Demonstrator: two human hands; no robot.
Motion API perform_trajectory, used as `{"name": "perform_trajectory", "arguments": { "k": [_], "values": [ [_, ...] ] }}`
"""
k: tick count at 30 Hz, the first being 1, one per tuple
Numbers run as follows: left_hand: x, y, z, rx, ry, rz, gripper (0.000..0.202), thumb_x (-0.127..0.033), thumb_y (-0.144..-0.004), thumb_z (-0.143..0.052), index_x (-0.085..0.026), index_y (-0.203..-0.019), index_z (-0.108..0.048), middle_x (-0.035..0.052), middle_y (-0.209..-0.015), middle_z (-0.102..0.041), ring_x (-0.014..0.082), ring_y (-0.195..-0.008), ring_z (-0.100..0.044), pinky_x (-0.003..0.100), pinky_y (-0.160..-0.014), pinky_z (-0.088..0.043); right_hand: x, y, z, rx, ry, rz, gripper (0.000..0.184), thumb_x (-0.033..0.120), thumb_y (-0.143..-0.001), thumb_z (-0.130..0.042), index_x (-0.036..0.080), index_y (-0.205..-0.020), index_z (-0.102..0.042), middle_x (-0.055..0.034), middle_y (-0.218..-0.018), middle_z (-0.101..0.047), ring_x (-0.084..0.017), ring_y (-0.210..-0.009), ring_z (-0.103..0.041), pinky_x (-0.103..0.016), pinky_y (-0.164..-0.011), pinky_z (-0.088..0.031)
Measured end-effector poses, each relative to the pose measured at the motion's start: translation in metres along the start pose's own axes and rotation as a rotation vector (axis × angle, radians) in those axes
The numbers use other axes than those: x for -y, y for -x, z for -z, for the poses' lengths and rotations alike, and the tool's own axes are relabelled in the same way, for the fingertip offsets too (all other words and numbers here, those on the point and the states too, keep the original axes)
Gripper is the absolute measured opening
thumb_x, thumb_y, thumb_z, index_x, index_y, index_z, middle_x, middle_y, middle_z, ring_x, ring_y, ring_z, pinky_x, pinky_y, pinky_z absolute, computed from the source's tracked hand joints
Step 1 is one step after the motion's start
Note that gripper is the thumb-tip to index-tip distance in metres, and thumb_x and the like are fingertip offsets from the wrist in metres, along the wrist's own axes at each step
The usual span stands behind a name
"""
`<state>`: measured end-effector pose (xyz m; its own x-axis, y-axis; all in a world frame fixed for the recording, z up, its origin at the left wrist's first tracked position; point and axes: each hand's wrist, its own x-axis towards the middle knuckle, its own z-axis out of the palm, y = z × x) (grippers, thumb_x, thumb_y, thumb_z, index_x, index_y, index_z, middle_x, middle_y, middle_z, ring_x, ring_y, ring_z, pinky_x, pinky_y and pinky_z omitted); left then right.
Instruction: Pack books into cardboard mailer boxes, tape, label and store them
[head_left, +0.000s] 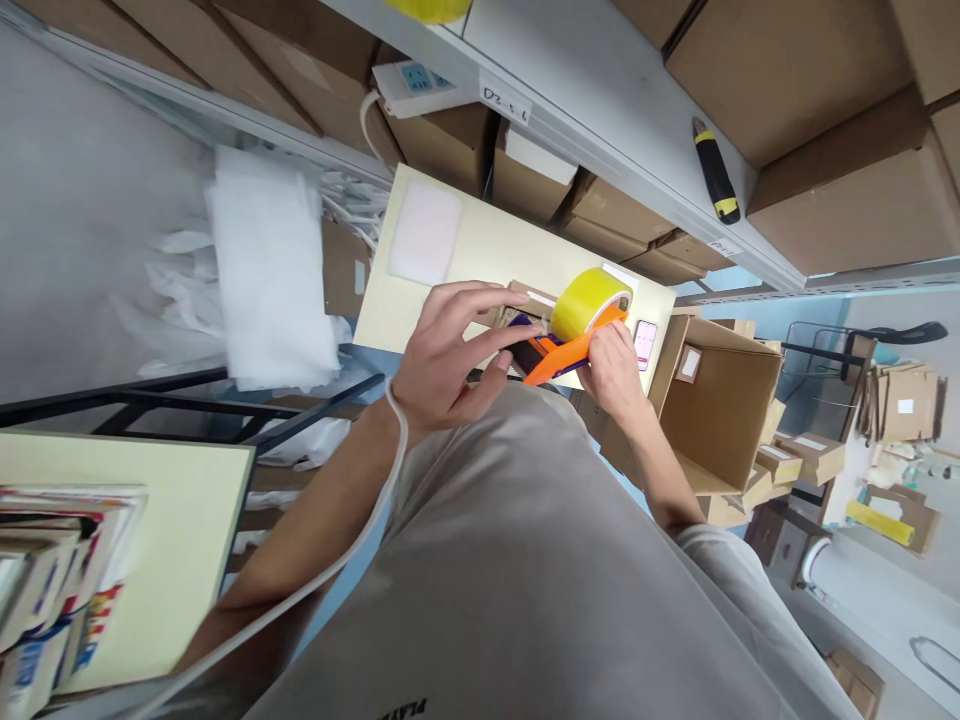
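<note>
Tape dispenser (562,358) is probably light, stiff; grab its orange end, where the right hand (613,365) is clamped. Left hand (454,352) hovers loosely open beside it, contact unclear.

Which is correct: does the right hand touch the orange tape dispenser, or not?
Touching. The head view shows the right hand gripping the orange tape dispenser at one end.

- Light is bright and even; the worktop (487,250) looks pale.
- Boxes (450,140) under the shelf (570,60) lie in soft shadow.
- Edges are stretched; the books (56,575) at near left are blurred.
</note>
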<state>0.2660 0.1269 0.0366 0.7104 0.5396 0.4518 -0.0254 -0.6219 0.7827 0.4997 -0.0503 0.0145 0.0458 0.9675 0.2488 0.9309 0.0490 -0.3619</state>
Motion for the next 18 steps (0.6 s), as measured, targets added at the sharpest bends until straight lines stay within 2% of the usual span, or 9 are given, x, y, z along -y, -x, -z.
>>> {"name": "perform_trajectory", "arguments": {
  "k": [5,7,9,11,13,15,18],
  "values": [
    [-0.014,-0.002,0.003,0.015,0.124,0.173,0.032,-0.057,-0.098,-0.069,-0.037,-0.118,-0.085,0.0086,-0.137,-0.077,0.0398,-0.136,-0.068,0.069,-0.124,-0.053,0.003,0.006,0.005,0.008,-0.015,-0.041,0.03,0.025,-0.118,-0.043,0.024,-0.134,-0.069,-0.0142,-0.117,-0.077,-0.033,-0.117,-0.074,-0.061,-0.116,-0.059],
    [-0.024,-0.006,0.006,-0.002,0.152,0.179,0.037,-0.06,-0.101,-0.068,-0.035,-0.123,-0.083,0.0086,-0.137,-0.078,0.0397,-0.138,-0.069,0.068,-0.126,-0.053,0.005,0.009,0.007,0.016,-0.022,-0.063,0.03,0.031,-0.119,-0.044,0.025,-0.134,-0.07,-0.0142,-0.115,-0.078,-0.034,-0.117,-0.075,-0.062,-0.118,-0.059],
    [-0.033,-0.009,0.006,-0.032,0.187,0.176,0.041,-0.058,-0.107,-0.062,-0.035,-0.137,-0.078,0.0077,-0.136,-0.08,0.0366,-0.139,-0.071,0.065,-0.126,-0.054,0.006,0.011,0.008,0.019,-0.02,-0.076,0.03,0.037,-0.12,-0.047,0.026,-0.135,-0.07,-0.0138,-0.114,-0.078,-0.034,-0.117,-0.076,-0.062,-0.119,-0.059],
    [-0.038,-0.012,0.003,-0.044,0.259,0.241,0.042,-0.054,-0.114,-0.054,-0.036,-0.146,-0.073,0.0068,-0.13,-0.083,0.0321,-0.131,-0.076,0.06,-0.123,-0.058,0.006,0.013,0.009,0.025,-0.021,-0.08,0.03,0.04,-0.12,-0.049,0.026,-0.135,-0.071,-0.0138,-0.115,-0.079,-0.035,-0.117,-0.076,-0.063,-0.12,-0.059],
    [-0.039,-0.014,-0.002,-0.034,0.375,0.369,0.041,-0.055,-0.116,-0.053,-0.033,-0.143,-0.074,0.0068,-0.117,-0.084,0.0294,-0.117,-0.081,0.056,-0.115,-0.065,0.007,0.013,0.01,0.035,-0.033,-0.081,0.03,0.041,-0.12,-0.049,0.026,-0.134,-0.071,-0.0141,-0.117,-0.079,-0.035,-0.118,-0.076,-0.063,-0.12,-0.058],
    [-0.036,-0.015,-0.008,-0.021,0.489,0.482,0.038,-0.056,-0.113,-0.062,-0.029,-0.134,-0.078,0.0066,-0.103,-0.082,0.0285,-0.105,-0.082,0.053,-0.105,-0.069,0.008,0.013,0.01,0.047,-0.053,-0.083,0.03,0.041,-0.12,-0.05,0.027,-0.133,-0.071,-0.014,-0.117,-0.079,-0.035,-0.118,-0.077,-0.064,-0.121,-0.059],
    [-0.029,-0.016,-0.015,-0.006,0.582,0.56,0.033,-0.05,-0.106,-0.075,-0.025,-0.128,-0.08,0.0054,-0.095,-0.08,0.0278,-0.098,-0.082,0.05,-0.097,-0.072,0.01,0.012,0.009,0.056,-0.081,-0.094,0.028,0.04,-0.12,-0.05,0.027,-0.131,-0.072,-0.0133,-0.115,-0.079,-0.034,-0.118,-0.077,-0.063,-0.121,-0.06]
  ]
}}
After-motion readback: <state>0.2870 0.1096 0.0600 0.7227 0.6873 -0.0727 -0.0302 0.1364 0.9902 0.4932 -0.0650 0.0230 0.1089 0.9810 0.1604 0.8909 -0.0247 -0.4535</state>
